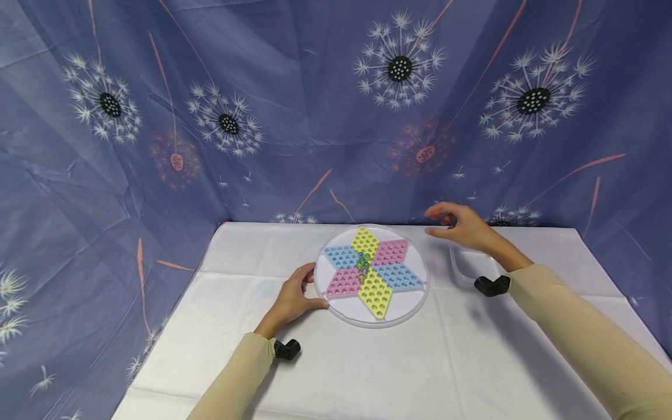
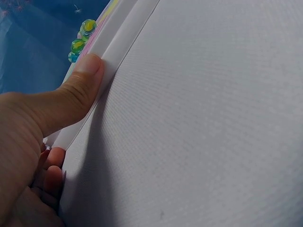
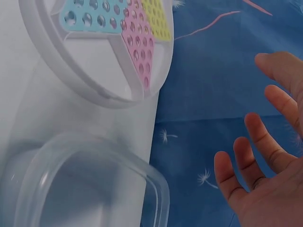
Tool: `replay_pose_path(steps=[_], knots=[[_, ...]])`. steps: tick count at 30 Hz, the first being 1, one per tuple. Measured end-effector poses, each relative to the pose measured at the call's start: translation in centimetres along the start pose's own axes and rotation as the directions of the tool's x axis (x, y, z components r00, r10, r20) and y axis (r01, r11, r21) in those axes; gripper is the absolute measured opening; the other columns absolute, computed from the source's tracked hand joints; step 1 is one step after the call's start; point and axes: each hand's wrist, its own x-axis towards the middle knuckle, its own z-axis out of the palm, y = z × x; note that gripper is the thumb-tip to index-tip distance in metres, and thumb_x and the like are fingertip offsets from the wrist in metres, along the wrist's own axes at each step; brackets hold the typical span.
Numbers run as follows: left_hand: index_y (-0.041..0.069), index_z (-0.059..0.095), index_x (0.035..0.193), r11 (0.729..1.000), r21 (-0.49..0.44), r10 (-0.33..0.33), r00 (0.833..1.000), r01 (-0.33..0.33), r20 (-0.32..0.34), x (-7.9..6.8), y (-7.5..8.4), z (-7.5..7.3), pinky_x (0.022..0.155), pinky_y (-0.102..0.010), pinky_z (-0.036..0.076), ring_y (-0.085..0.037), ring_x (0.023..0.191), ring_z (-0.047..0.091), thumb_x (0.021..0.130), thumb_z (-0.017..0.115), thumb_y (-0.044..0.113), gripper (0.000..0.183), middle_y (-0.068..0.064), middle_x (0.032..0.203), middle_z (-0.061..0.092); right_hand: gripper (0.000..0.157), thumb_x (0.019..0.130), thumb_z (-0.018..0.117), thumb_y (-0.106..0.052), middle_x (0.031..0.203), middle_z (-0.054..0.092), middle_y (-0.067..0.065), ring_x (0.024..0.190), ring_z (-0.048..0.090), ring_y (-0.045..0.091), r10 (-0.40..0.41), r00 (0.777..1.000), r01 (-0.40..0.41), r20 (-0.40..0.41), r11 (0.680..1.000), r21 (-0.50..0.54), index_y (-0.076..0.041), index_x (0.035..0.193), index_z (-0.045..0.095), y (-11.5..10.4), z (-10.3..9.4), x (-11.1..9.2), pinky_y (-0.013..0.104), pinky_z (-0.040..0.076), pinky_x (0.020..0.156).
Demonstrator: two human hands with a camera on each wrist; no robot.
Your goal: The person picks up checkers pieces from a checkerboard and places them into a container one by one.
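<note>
The left hand grips the near-left edge of a round white board: the thumb lies along the top of the rim while the other fingers bend around its outer side, so that the edge is pinched between them. The right hand is raised in the air, apart from the board and past its right side — thumb and fingers spread and gently curved, with clear gaps between the fingertips in the right wrist view.

The board sits on the far half of the surface, close to its back edge and between the two hands. A six-pointed star fills it, opposite points sharing a colour: yellow, pink and blue, each point dotted with round hollows. Shiny glass marbles cluster about the star's middle, mainly green, with some paler ones; those seen close from the left wrist show swirls of yellow and blue. Their exact number is hard to make out.

To the right of the board, just apart from it, stands a clear container with rounded corners, partly hidden by the right forearm in the head view. Beige sleeves cover both arms, and a small black device sits at each wrist. Behind the white-covered surface hangs a blue curtain — printed with white and coral dandelions.
</note>
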Motion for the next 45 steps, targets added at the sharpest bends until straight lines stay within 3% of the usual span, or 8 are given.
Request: replay_pose_path(steps=[10,25,36,45], knots=[[0.002,0.042,0.154,1.0,0.015,0.002,1.0,-0.002,-0.003,0.2,0.2,-0.1,0.084,-0.032,0.044,-0.02,0.097,0.05,0.069,0.097,0.016,0.102,-0.008,0.117,0.057,0.038,0.093,0.078,-0.025,0.126,0.061,0.013,0.1,0.059,0.028,-0.052,0.998,0.05,0.04,0.998,0.05,-0.014,0.128,0.067,-1.0,2.1,1.9,0.043,0.052,0.084],[0.001,0.042,0.154,1.0,0.015,-0.002,1.0,0.003,-0.008,0.2,0.0,0.1,0.083,-0.032,0.044,-0.02,0.097,0.05,0.069,0.097,0.018,0.102,-0.008,0.117,0.057,0.039,0.093,0.079,-0.028,0.128,0.06,0.014,0.1,0.056,0.028,-0.064,0.994,0.056,0.093,0.995,0.083,-0.016,0.128,0.067,-2.4,5.1,4.3,0.045,0.049,0.086],[0.002,0.043,0.154,1.0,0.024,-0.008,1.0,0.008,-0.015,0.1,0.2,-0.1,0.081,-0.03,0.044,-0.019,0.095,0.049,0.069,0.098,0.018,0.102,-0.008,0.116,0.057,0.045,0.092,0.079,-0.023,0.127,0.061,0.022,0.102,0.06,0.032,-0.091,0.987,0.08,0.129,0.993,0.087,-0.013,0.135,0.066,-2.6,7.9,5.4,0.051,0.051,0.092],[0.002,0.042,0.155,1.0,0.018,-0.008,1.0,0.008,-0.006,0.0,0.0,-0.1,0.082,-0.031,0.044,-0.02,0.097,0.05,0.07,0.097,0.019,0.103,-0.008,0.118,0.057,0.048,0.094,0.078,-0.023,0.125,0.062,0.021,0.101,0.061,0.031,-0.119,0.976,0.094,0.183,0.986,0.14,-0.006,0.136,0.065,-1.9,10.6,5.9,0.046,0.053,0.089]])
